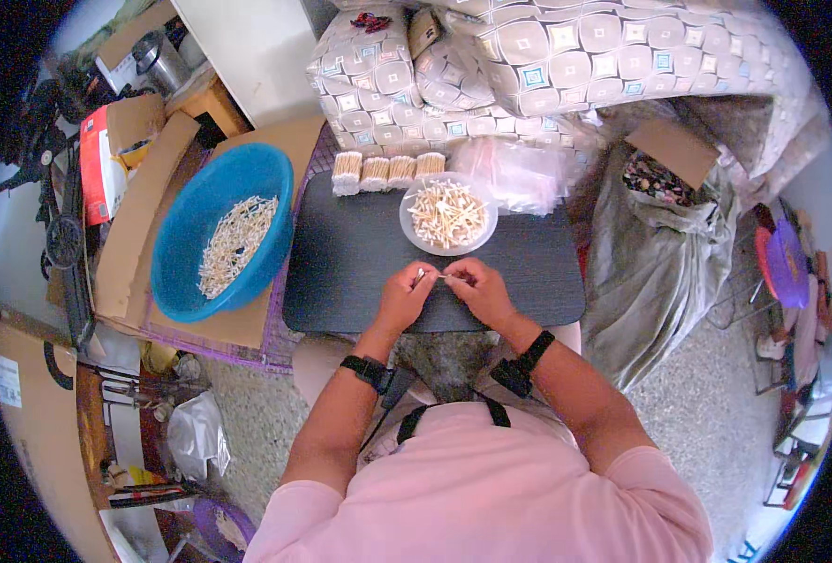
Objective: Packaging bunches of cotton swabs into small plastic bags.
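Observation:
Over the front part of a dark table (360,272), my left hand (405,296) and my right hand (482,293) are close together, fingers closed in a pinch. A thin pale cotton swab (441,276) shows between the fingertips; most of it is hidden. A small white tip also peeks out at my left fingers. Just beyond them stands a round translucent bowl (414,241) heaped with loose cotton swabs (447,214). Several bundles of cotton swabs (376,174) stand in a row at the table's back edge, beside a pile of clear plastic bags (519,174).
To the left, a large blue basin (177,249) holding more swabs rests tilted on cardboard (238,324). Patterned fabric (585,56) covers a bulky shape behind the table. At right is a grey sack (646,272) with a cardboard piece (674,155) on top.

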`<state>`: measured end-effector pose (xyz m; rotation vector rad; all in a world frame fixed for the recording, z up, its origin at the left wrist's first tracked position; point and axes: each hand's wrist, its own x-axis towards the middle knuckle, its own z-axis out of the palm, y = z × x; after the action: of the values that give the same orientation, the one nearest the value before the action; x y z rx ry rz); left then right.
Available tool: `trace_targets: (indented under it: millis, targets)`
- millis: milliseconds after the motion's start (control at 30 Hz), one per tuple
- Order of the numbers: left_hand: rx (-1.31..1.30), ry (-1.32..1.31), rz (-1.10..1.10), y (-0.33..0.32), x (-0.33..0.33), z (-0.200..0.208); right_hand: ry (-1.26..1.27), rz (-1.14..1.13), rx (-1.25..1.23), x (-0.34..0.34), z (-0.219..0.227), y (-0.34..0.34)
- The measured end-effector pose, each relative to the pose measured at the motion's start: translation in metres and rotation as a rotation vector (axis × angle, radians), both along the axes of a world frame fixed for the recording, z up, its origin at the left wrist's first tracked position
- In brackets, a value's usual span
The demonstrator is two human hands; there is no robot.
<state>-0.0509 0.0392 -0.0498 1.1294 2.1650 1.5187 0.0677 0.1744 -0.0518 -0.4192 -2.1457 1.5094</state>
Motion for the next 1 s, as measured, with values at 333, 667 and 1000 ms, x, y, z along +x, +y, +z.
trace_targets:
  millis: [333,667,1000]
  targets:
    - [0.015,-0.047,0.024,-0.002,-0.004,0.001,0.057,-0.065,-0.414,0.008,0.002,0.005]
    - [0.073,-0.035,0.04,0.0,-0.006,-0.005,0.181,-0.173,0.031,-0.012,0.051,0.038]
    - [0.024,-0.065,0.021,-0.003,-0.006,-0.004,0.073,-0.24,0.279,-0.013,0.06,0.038]
